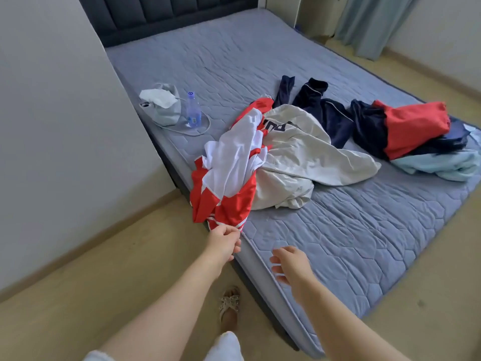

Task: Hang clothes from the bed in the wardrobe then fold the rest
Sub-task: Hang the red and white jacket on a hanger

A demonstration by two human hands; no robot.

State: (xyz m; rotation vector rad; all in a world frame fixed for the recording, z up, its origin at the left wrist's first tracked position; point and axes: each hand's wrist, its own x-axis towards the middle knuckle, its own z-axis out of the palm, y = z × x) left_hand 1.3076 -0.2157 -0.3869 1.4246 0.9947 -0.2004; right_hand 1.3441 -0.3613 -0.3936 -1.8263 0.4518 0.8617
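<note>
A red and white jacket (229,168) lies stretched along the near left edge of the bed (338,230). My left hand (225,242) pinches its lower red hem at the mattress corner. My right hand (289,264) hovers over the mattress edge with loose fingers, holding nothing. Beside the jacket lies a cream sweatshirt (307,157) with dark lettering. Behind it are dark navy track clothes (328,113), a red and navy garment (411,126) and a light blue one (442,165).
A pale bag (162,105) and a clear water bottle (193,110) stand at the bed's left edge. A wall runs along the left. My sandalled foot (229,306) is on the beige floor. A curtain (374,24) hangs at the far right.
</note>
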